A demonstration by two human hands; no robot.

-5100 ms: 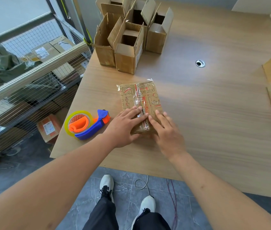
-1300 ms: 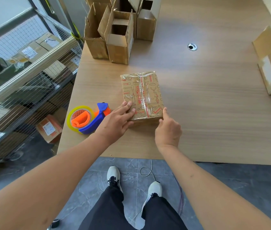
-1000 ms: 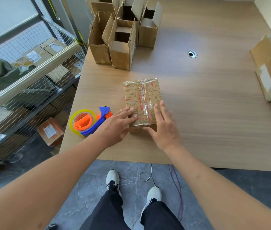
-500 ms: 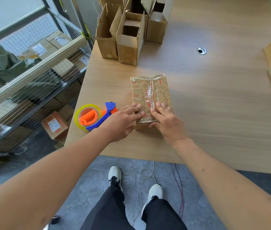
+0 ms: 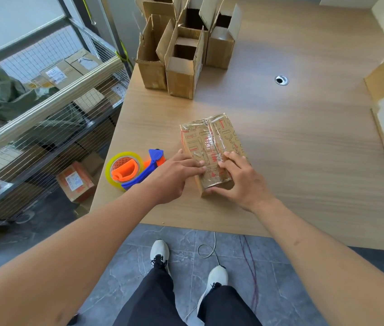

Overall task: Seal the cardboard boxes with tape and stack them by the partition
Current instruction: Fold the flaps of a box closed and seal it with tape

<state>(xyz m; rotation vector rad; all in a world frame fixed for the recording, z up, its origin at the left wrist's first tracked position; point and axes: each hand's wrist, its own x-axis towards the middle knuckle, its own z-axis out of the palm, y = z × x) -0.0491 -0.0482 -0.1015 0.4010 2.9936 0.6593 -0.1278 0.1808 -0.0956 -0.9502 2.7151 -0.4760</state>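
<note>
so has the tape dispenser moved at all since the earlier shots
No. The tape dispenser lies at the same spot near the table's left edge, just left of the printed box the hands press on. Only the head camera shifts.

printed brown cardboard box (image 5: 212, 147): glossy clear tape over matt card
pale wooden table (image 5: 304, 142): smooth, matt grain
orange-and-blue plastic tape dispenser (image 5: 134, 169): shiny

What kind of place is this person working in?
Probably a small packing or shipping room: open cardboard boxes wait on a wooden table, a tape dispenser lies ready, and a wire shelf holds labelled parcels.
</note>
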